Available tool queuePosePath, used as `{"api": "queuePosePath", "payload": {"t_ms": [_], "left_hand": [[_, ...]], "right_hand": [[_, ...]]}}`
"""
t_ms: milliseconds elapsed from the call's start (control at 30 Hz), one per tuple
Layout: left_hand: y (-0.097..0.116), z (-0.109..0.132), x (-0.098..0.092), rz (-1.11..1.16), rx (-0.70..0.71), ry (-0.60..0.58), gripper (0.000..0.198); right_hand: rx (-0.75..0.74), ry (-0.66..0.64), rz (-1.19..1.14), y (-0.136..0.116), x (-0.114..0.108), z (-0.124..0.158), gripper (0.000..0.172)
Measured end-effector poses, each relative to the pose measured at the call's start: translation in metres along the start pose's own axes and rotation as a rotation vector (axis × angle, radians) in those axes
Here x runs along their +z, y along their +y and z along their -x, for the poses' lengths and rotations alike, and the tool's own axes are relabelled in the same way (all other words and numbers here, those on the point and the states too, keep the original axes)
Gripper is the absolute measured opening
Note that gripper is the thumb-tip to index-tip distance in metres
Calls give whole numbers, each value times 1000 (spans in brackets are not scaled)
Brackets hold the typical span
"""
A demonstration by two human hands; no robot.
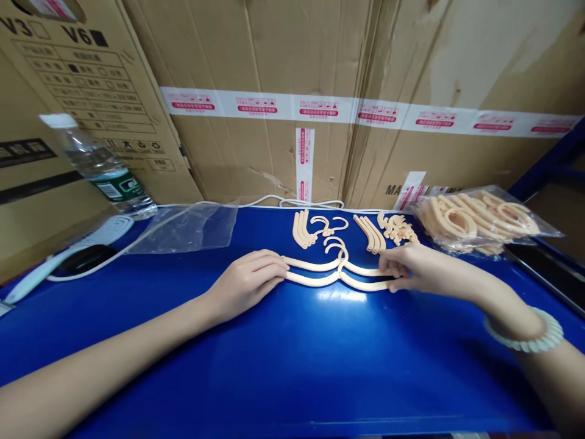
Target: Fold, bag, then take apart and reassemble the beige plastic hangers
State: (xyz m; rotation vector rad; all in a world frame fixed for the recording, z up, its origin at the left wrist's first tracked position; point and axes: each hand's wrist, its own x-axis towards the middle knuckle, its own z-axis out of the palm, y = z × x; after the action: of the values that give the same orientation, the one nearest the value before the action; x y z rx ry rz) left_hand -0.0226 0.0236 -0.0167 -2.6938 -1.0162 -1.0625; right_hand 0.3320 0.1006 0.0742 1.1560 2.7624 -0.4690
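Observation:
Two peach plastic clothes hangers lie one behind the other on the blue table: the near hanger (315, 280) and the far hanger (313, 264), their hooks side by side pointing away from me. At their left ends is my left hand (250, 279), its fingers bent together and gripping the tips. My right hand (404, 268) pinches the right ends between thumb and fingers. Just behind lie loose hanger parts: several curved arms (302, 230) on the left, a few hooks (329, 225), more arms (369, 233) and a pile of small pieces (397, 228).
A clear bag of peach hanger parts (479, 216) rests at the back right. On the left are a water bottle (107, 171), an empty plastic bag (187, 228), a pale brush-like handle (41, 277) and a dark oval object (89, 258). Taped cardboard boxes (260, 152) stand behind.

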Motion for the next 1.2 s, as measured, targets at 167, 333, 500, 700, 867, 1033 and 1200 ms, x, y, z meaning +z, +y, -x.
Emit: {"api": "queuePosePath", "payload": {"t_ms": [167,333,500,700,867,1033,1200], "left_hand": [[1,-1,0,-8,-45,-82,15],[-1,0,1,5,-75,-133,15],[-1,3,-1,-40,-92,-105,11],[-2,3,-2,-32,-149,-106,10],[0,3,-3,-17,-146,-86,10],[2,1,-4,-3,-134,-66,12],[3,0,-3,-7,-112,-42,13]], "right_hand": [[-33,48,39,-2,3,-1,20],[-31,20,39,-9,6,-2,6],[-70,88,29,-7,14,-6,9],[-94,193,49,4,19,-15,11],[-100,194,104,2,20,-11,11],[-152,371,168,-18,17,-10,15],[-346,895,-38,-54,25,21,19]]}}
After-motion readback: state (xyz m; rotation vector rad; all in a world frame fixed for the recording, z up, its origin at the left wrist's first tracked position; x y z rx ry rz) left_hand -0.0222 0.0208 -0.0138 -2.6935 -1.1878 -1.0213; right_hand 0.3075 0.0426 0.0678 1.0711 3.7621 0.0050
